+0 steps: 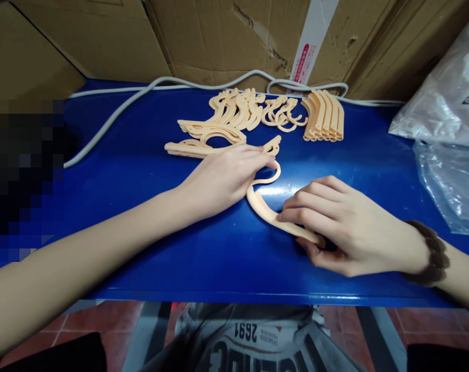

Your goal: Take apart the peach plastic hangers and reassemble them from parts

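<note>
My right hand (329,225) pinches the free end of a curved, cream plastic hanger arm (271,213) between thumb and fingers. A round hook (275,175) rises from the other end of that arm. My left hand (234,173) is closed over cream plastic hanger parts, palm down; the tip of one part (273,145) sticks out past its fingers. Its grip underneath is hidden. To the left of those fingers lie folded plastic hangers (187,148), partly covered by the hand. Another folded hanger (214,130) lies just behind.
Along the back lie wavy hanger pieces (238,107), loose hooks (283,111) and a row of curved hanger arms (323,116). A white cable (141,89) runs behind them on the blue table (160,248). Cardboard (218,41) stands behind; plastic bags (443,98) sit at right.
</note>
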### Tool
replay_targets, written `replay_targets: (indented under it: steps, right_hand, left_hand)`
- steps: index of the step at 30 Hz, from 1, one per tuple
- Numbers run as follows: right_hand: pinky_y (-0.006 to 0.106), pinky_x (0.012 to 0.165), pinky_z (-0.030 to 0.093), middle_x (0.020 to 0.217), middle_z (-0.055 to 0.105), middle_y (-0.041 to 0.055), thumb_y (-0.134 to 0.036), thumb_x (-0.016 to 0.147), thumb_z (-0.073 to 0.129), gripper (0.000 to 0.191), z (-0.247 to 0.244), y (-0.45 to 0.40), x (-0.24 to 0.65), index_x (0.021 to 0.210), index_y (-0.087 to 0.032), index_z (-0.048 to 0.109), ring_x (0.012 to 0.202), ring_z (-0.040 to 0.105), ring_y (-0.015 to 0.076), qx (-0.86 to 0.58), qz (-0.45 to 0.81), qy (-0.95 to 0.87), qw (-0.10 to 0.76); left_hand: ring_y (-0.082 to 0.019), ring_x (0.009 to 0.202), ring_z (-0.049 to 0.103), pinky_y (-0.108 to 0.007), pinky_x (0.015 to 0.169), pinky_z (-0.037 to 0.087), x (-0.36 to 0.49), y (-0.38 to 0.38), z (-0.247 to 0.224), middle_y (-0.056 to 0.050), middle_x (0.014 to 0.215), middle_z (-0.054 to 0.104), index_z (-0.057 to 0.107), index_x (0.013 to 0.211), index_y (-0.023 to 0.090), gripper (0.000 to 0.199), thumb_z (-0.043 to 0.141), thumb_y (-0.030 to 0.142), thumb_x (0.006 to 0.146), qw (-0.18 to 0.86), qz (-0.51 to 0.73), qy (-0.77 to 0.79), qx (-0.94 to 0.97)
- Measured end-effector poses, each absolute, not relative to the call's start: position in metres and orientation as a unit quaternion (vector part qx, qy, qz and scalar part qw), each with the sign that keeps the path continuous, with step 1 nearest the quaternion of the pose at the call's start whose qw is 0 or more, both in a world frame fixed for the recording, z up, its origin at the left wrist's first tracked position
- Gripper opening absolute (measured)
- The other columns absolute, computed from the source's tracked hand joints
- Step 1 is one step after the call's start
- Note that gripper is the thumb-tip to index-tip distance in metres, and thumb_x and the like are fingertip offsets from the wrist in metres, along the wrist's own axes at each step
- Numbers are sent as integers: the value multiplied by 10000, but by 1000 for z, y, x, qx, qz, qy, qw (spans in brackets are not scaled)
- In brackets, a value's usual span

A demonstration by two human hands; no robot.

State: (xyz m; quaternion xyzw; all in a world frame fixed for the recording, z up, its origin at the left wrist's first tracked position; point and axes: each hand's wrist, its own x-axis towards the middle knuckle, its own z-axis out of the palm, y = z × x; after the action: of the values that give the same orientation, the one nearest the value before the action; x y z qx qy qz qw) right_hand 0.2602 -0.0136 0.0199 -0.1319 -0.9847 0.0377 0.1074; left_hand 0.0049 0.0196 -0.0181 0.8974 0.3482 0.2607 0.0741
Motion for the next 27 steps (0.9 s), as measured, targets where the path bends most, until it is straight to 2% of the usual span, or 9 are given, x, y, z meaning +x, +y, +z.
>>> replay_targets:
  steps: [6, 18, 27]
  right_hand:
    - [395, 825, 420, 1100, 724, 116, -164, 920, 533, 301, 16, -4, 265, 1209, -140, 611, 970, 623, 252, -150, 33, -981, 117]
    - [404, 845, 412, 1107, 713, 114, -262, 957, 577, 252, 17, 16, 277, 1195, -180, 579, 946, 643, 274, -217, 0, -969, 121]
    - [386, 832, 413, 1127, 705, 114, -273, 961, 572, 255, 17, 19, 278, 1191, -165, 590, 972, 638, 264, -220, 43, -967, 119]
  left_hand:
    - [-246, 1225, 688, -434, 1057, 549, 4, 19, -16, -94, 1306, 739, 705, 1214, 163, 372, 400, 66, 1024, 88, 253, 341, 901]
    - [-209, 1182, 705, -369, 1030, 545, 4, 19, -16, -86, 1281, 753, 687, 1197, 160, 363, 467, 7, 952, 144, 299, 337, 881]
    - [-207, 1177, 703, -353, 1023, 543, 4, 20, -16, -79, 1273, 752, 695, 1186, 158, 378, 465, -14, 940, 145, 300, 328, 884]
